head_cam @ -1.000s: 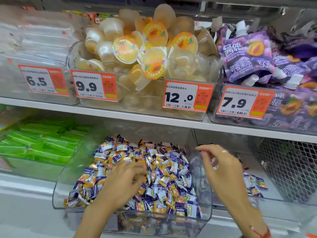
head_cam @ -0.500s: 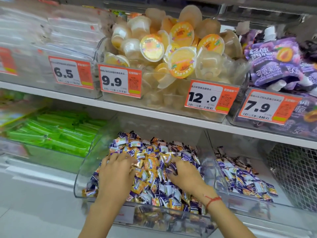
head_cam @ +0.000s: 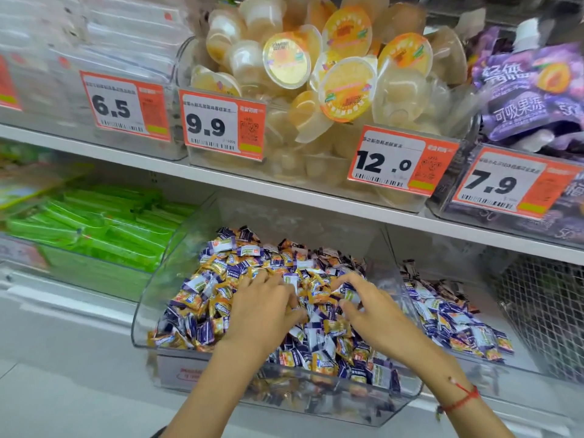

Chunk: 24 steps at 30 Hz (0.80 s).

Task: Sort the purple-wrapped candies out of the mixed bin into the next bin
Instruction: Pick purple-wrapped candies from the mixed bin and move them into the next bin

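Note:
The clear mixed bin (head_cam: 148, 298) sits on the lower shelf, heaped with purple-wrapped candies (head_cam: 202, 330) and orange-gold ones (head_cam: 218, 267). Both my hands are in the pile. My left hand (head_cam: 262, 311) lies palm down on the candies with its fingers bent, and I see nothing held in it. My right hand (head_cam: 373, 314) arches over the heap, and its fingertips and thumb pinch a candy whose wrapper is mostly hidden. The bin to the right (head_cam: 518, 371) holds a thinner layer of purple candies (head_cam: 455, 320).
A bin of green packets (head_cam: 94, 229) stands to the left and a wire mesh basket (head_cam: 543, 305) to the far right. The shelf above (head_cam: 284, 191) carries bins of jelly cups (head_cam: 316, 83) and purple pouches (head_cam: 531, 90), with price tags hanging over the lower bins.
My right hand came back from the right-hand bin into the mixed pile and now curls round a candy. My left hand stayed in the pile. The view moved closer.

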Each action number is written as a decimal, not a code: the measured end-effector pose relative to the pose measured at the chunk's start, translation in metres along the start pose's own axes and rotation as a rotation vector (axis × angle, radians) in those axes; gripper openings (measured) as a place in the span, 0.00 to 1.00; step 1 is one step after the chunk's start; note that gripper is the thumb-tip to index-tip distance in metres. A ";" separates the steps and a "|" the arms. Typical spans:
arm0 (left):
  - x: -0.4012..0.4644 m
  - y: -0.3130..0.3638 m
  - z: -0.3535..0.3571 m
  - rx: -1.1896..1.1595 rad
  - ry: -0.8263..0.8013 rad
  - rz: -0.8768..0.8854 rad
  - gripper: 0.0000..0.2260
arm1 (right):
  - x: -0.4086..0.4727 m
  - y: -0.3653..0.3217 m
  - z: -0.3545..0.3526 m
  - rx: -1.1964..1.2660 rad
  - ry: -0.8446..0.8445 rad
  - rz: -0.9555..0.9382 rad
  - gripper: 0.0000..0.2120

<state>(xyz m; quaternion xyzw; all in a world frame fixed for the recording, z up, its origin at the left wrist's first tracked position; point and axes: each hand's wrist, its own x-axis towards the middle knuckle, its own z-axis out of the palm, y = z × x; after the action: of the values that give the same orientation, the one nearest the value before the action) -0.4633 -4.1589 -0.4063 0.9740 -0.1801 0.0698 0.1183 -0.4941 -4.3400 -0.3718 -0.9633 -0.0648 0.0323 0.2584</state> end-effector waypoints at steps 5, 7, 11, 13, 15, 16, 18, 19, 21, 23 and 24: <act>-0.002 0.007 -0.004 -0.058 0.080 -0.120 0.10 | 0.025 -0.003 0.006 -0.163 -0.012 0.023 0.10; -0.005 0.000 -0.009 -0.134 0.154 -0.142 0.08 | 0.030 0.000 0.005 -0.250 -0.061 0.051 0.06; -0.013 -0.027 -0.019 -0.182 0.182 -0.247 0.08 | 0.036 -0.001 0.006 -0.294 -0.219 0.076 0.22; -0.015 -0.032 -0.021 -0.202 0.193 -0.276 0.09 | 0.040 -0.007 0.011 -0.376 -0.238 0.052 0.31; -0.014 -0.030 -0.018 -0.160 0.202 -0.244 0.12 | 0.041 -0.014 0.013 -0.427 -0.237 0.029 0.32; -0.013 -0.028 -0.017 -0.137 0.211 -0.209 0.13 | 0.039 -0.017 0.012 -0.401 -0.215 0.023 0.29; -0.009 -0.022 -0.015 -0.126 0.227 -0.140 0.15 | 0.031 -0.013 0.008 -0.211 -0.132 0.042 0.20; -0.006 -0.019 -0.014 -0.133 0.230 -0.110 0.15 | 0.025 -0.009 0.006 -0.070 -0.078 0.063 0.18; 0.001 -0.012 -0.012 -0.129 0.235 -0.029 0.15 | 0.012 -0.002 0.002 0.193 0.004 0.094 0.16; 0.008 -0.005 -0.006 -0.103 0.172 0.040 0.17 | 0.002 -0.003 -0.001 0.322 0.046 0.096 0.15; 0.010 -0.003 -0.002 -0.078 0.112 0.063 0.19 | -0.001 -0.004 -0.002 0.342 0.057 0.096 0.15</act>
<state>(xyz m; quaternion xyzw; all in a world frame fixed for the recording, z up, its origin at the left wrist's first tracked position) -0.4531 -4.1596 -0.4035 0.9571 -0.2062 0.1206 0.1639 -0.4958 -4.3376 -0.3681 -0.9078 -0.0047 0.0278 0.4185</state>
